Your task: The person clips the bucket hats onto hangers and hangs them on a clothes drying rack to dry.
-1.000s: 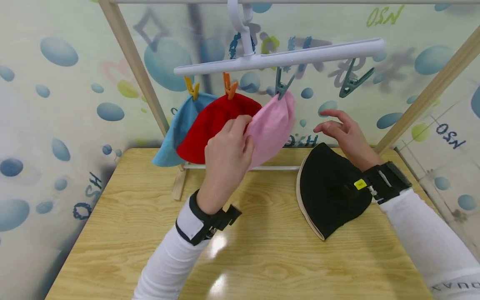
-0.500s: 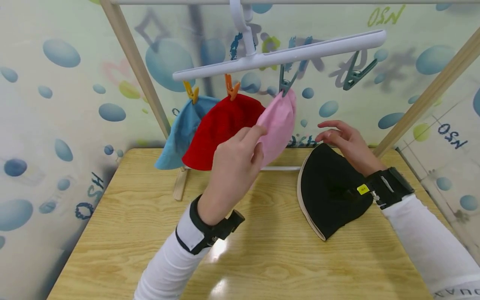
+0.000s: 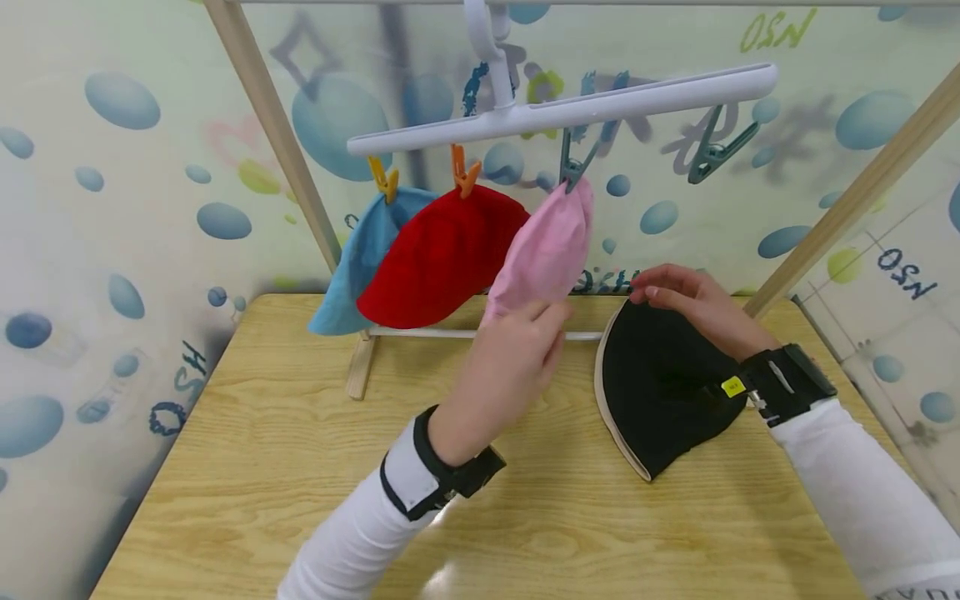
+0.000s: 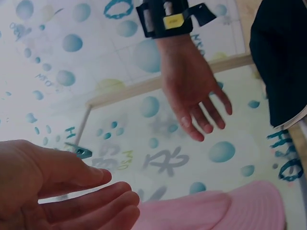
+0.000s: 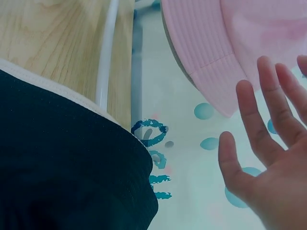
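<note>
My left hand [image 3: 506, 375] is in front of the lower brim of a pink bucket hat [image 3: 551, 242], fingers loosely bent. In the left wrist view nothing is between its thumb and fingers, and the hat's pink brim lies just beyond. Whether it touches the hat I cannot tell. A green clothespin [image 3: 572, 171] holds that hat by the crown. My right hand [image 3: 697, 308] hovers over the top of a black bucket hat [image 3: 667, 392], which lies on the table. Its fingers are spread and hold nothing in the right wrist view.
A white hanger [image 3: 570, 112] hangs from a wooden rack [image 3: 273, 125]. An orange clothespin [image 3: 465, 172] holds a red hat [image 3: 442, 258], and a yellow one [image 3: 384, 181] a blue hat [image 3: 360, 267]. Another green clothespin [image 3: 716, 150] hangs at right, holding nothing.
My left hand has moved right and down from between the red and pink hats to the pink hat's lower brim. The red hat swings slightly. My right hand has dropped a little.
</note>
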{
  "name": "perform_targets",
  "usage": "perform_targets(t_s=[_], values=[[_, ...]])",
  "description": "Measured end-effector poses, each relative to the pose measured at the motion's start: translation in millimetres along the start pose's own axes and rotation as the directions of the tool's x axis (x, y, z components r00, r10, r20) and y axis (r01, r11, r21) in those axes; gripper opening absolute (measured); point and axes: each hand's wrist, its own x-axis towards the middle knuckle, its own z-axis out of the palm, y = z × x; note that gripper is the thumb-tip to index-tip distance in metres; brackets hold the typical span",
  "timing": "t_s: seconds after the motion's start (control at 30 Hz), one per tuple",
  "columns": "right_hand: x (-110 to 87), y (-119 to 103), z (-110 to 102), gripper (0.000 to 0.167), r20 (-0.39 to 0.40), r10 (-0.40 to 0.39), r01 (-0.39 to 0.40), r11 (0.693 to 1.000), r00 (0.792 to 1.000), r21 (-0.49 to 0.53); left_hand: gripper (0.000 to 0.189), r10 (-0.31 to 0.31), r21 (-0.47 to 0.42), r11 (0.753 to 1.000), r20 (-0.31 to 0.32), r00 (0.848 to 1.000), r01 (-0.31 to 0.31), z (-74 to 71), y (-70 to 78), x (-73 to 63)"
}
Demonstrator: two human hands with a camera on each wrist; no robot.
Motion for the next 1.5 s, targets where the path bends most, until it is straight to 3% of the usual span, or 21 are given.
perform_targets(t_s=[0.1,0.23,0.53,0.8,1.07,1.2,1.5], values=[[-1.6,1,0,0.034,0.007,0.044,-0.044,0.999,0.999,-0.028,0.011,0.02,-0.002,1.0,0.022,1.0,-0.02,10.4,2.0,-3.0],[-3.1,4,0,0.036,0.025,0.076,-0.075,0.996,0.997,-0.047,0.011,0.012,0.037,0.999,0.112,0.994,-0.016,22.2,5.5,-5.7],[-7.4,12,-1,0.034,0.046,0.073,-0.07,0.995,0.996,-0.075,0.011,0.026,0.131,0.989,0.308,0.951,-0.069,53.3,15.2,-15.5],[-11.4,18,0,0.032,0.006,0.148,-0.145,0.975,0.989,-0.166,0.016,0.003,0.137,0.988,0.456,0.89,-0.074,80.4,14.3,-22.4],[-14.4,25,-2,0.031,-0.026,0.181,-0.183,0.959,0.983,-0.215,0.012,0.037,0.134,0.983,0.538,0.842,-0.129,109.7,9.3,-28.1],[-15.4,26,-1,0.03,-0.05,0.16,-0.167,0.96,0.986,-0.223,0.021,0.072,0.074,0.987,0.59,0.804,-0.143,120.6,12.9,-29.2],[-20.5,34,0,0.028,-0.081,0.123,-0.137,0.971,0.989,-0.196,0.044,0.163,-0.018,0.978,0.695,0.7,-0.21,144.1,24.9,-35.0]])
